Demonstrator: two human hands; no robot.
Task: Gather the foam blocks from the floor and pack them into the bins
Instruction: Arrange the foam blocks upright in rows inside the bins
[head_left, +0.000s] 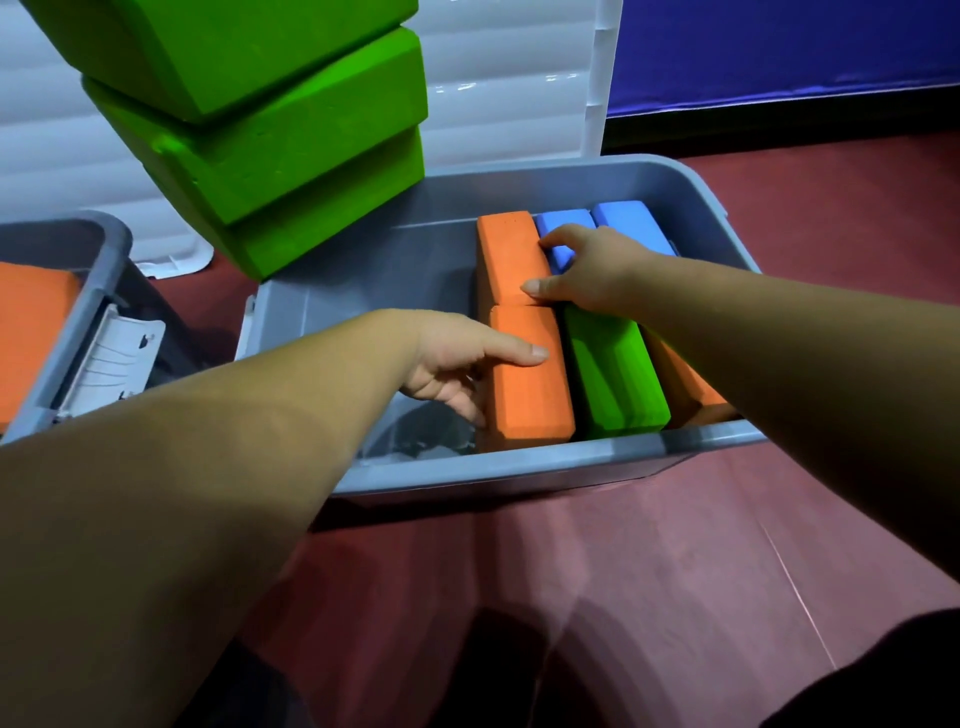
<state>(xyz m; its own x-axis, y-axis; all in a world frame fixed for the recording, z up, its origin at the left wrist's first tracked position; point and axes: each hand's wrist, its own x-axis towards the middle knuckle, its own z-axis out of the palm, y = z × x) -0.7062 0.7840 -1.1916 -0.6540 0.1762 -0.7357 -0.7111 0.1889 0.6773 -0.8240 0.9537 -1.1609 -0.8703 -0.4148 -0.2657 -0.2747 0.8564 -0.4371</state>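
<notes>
A grey bin sits on the red floor, its right half packed with foam blocks on edge. My left hand grips the near orange block, thumb on top and fingers down its left side. My right hand rests on the far orange block, with its thumb at the seam between the two orange blocks and fingers over a blue block. A second blue block, a green block and another orange block stand further right. The bin's left half holds no blocks.
Three green blocks are stacked at the back left, leaning over the bin's far corner. A second grey bin at the left holds an orange block. A white lid leans behind; a blue mat lines the wall.
</notes>
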